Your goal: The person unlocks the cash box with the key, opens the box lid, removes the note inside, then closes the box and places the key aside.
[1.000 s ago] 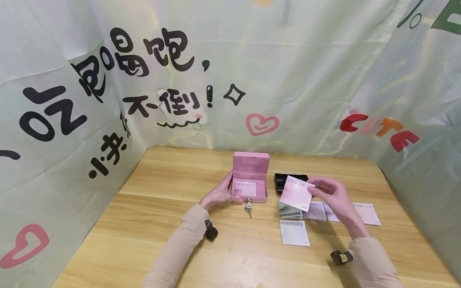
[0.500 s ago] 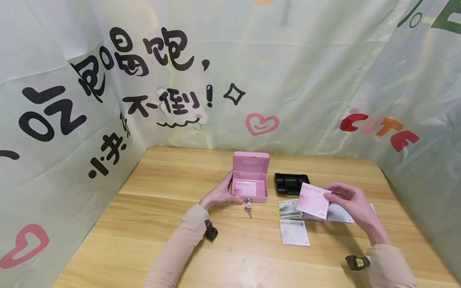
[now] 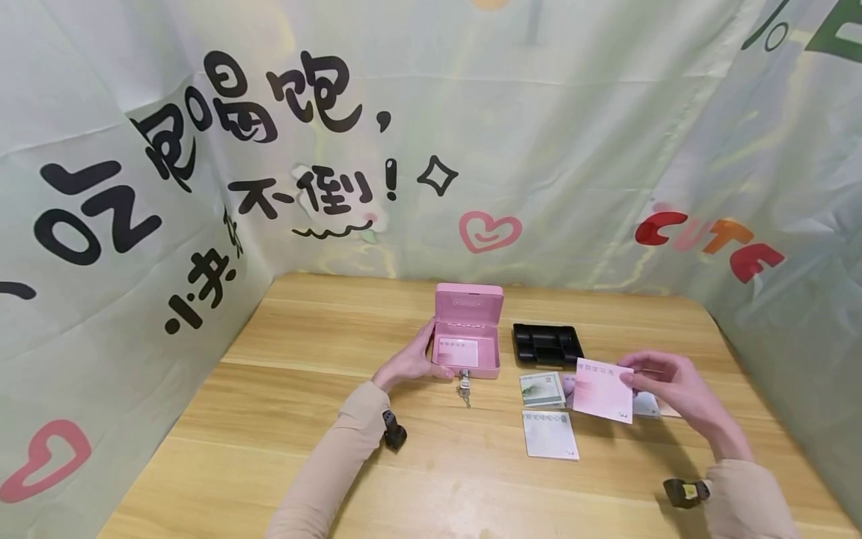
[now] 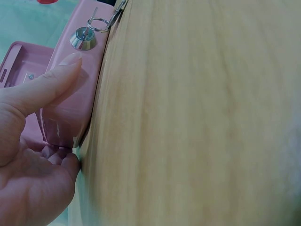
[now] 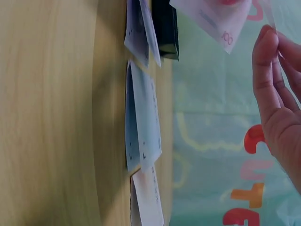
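A pink cash box (image 3: 468, 373) stands on the table with its lid raised and a pink folded banknote (image 3: 459, 351) lying inside. My left hand (image 3: 409, 364) grips its left front corner, the thumb across the front beside the lock (image 4: 83, 38) in the left wrist view, the fingers bent at the side. Keys (image 3: 465, 394) hang from that lock. My right hand (image 3: 676, 382) pinches another pink folded banknote (image 3: 603, 391) by its edge, raised over the row of notes; a printed 100 shows on this banknote (image 5: 225, 29) in the right wrist view.
A black compartment tray (image 3: 547, 345) sits right of the box. In front of it lie a green folded note (image 3: 541, 390) and a pale one (image 3: 551, 435). Farther right are a purple note (image 5: 137, 33), a bluish note (image 5: 146, 113) and a light pinkish one (image 5: 149, 195). Printed cloth walls surround the table.
My right hand has carried the pink banknote right and toward me, away from the black tray, uncovering the tray and the green note. The left hand has stayed on the box.
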`<state>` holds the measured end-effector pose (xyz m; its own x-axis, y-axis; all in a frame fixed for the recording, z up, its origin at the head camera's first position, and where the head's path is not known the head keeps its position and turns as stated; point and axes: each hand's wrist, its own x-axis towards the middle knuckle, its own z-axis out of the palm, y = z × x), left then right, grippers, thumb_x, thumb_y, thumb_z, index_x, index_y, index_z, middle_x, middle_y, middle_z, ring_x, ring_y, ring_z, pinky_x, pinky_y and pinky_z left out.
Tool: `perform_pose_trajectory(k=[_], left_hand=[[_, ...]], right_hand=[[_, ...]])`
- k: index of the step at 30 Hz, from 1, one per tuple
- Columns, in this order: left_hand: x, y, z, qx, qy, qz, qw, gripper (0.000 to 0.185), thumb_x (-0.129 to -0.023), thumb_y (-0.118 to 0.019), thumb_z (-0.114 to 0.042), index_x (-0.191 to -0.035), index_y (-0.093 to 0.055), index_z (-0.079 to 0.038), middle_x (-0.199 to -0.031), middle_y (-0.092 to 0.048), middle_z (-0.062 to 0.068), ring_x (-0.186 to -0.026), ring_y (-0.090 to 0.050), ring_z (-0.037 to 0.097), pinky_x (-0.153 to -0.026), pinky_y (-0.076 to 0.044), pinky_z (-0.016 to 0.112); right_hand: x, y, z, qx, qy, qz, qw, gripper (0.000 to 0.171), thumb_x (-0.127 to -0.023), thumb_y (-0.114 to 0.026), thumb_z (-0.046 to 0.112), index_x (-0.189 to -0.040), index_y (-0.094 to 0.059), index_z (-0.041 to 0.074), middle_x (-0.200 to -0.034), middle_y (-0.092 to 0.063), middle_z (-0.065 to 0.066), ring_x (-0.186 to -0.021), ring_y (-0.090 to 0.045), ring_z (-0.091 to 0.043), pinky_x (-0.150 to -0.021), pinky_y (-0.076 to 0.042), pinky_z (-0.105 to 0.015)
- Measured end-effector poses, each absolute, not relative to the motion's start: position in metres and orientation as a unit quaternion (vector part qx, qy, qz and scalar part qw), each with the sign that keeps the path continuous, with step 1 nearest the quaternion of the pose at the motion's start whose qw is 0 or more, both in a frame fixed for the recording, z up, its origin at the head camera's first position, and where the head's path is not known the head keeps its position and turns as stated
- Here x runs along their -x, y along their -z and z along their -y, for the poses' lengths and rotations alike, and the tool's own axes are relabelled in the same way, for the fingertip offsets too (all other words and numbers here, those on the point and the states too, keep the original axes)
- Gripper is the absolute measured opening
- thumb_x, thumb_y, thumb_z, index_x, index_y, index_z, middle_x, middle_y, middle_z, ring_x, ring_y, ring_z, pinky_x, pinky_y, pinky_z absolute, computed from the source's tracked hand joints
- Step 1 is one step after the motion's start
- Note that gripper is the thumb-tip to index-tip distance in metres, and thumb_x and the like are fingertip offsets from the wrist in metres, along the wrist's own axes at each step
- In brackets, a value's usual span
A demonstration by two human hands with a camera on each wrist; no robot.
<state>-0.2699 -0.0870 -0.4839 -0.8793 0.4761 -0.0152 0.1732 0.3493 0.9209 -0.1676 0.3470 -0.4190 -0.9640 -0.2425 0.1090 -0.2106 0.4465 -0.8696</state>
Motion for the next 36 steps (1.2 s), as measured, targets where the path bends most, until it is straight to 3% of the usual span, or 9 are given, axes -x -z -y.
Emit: perform_pose_trajectory(k=[12, 29, 36], left_hand=[[0.272, 0.487, 0.088, -0.193, -0.522, -0.818, 0.146, 0.126, -0.071, -0.089, -0.007, -0.163, -0.004, -0.014, -0.171, -0.005, 0.016, -0.158, -0.006, 0.035, -0.129, -0.005, 0.056], [0.273, 0.487, 0.088, -0.197, -0.517, -0.82, 0.148, 0.128, -0.07, -0.09, -0.007, -0.164, -0.004, -0.015, -0.171, -0.007, 0.016, -0.158, -0.008, 0.035, -0.129, -0.007, 0.057], [0.273, 0.487, 0.088, -0.2, -0.516, -0.82, 0.144, 0.127, -0.07, -0.09, -0.008, -0.164, -0.004, -0.015, -0.171, -0.007, 0.016, -0.158, -0.007, 0.034, -0.129, -0.007, 0.056]], right_hand=[[0.167, 0.42, -0.358, 0.141, 0.486, -0.86, 0.067, 0.02, -0.094, -0.065, 0.003, -0.111, -0.064, -0.008, -0.097, -0.072, 0.02, -0.086, -0.069, 0.0, -0.07, -0.058, -0.022], [0.169, 0.427, -0.357, 0.159, 0.454, -0.866, 0.139, 0.023, -0.095, -0.066, 0.007, -0.108, -0.062, -0.011, -0.085, -0.066, 0.01, -0.071, -0.063, -0.004, -0.062, -0.058, -0.028], [0.171, 0.433, -0.357, 0.183, 0.458, -0.858, 0.143, 0.018, -0.093, -0.065, 0.002, -0.105, -0.063, -0.011, -0.081, -0.065, 0.01, -0.067, -0.061, -0.004, -0.059, -0.057, -0.027]])
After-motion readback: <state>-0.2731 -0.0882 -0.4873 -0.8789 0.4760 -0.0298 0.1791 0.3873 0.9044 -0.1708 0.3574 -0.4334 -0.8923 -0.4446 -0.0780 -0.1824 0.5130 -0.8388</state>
